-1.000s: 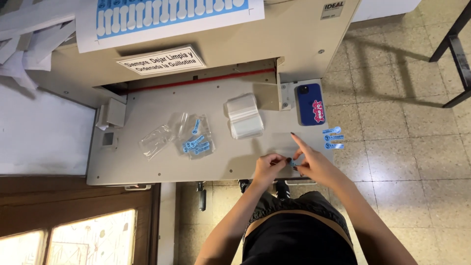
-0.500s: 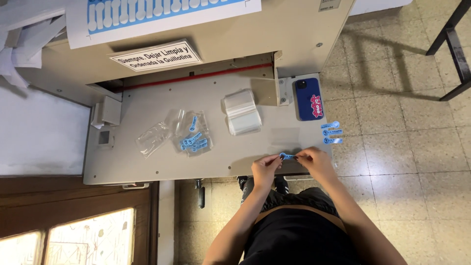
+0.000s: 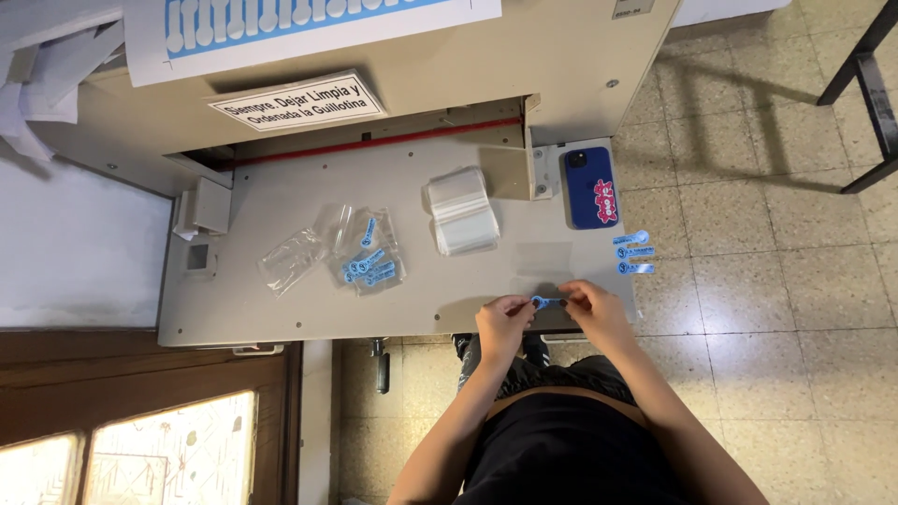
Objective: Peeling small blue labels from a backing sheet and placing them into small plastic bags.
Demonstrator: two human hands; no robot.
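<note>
Head view, looking straight down.

Left hand: at the near edge of the desk, fingers pinched shut on the left end of a small blue tag.

Right hand: just right of the left hand, fingertips closed on the right end of the same blue tag. The tag is held between the two grips, level, just above the desk's near edge; whether it touches the surface cannot be told.

Loose blue tags: three, stacked in a short column, a little beyond and to the right of the right-hand grip, at the desk's right edge.

Flat clear bag: directly beyond the grip, lying on the desk, faint and hard to make out.

Blue phone: further beyond the grip and slightly right, lying flat, with a red-and-white sticker on its back, beside a metal side guide.

Stack of clear bags: beyond the grip and to the left, a neat pile.

Filled clear bag with blue tags: well left of the grip, several tags visible inside.

Empty crumpled clear bag: just left of the filled one, touching or overlapping it.

Paper cutter housing: far side of the desk, beige, with a red line along its opening and a white sign above.

Sheet printed with blue tag shapes: on top of the housing.

Tiled floor: right of the grip, below the desk edge.
</note>
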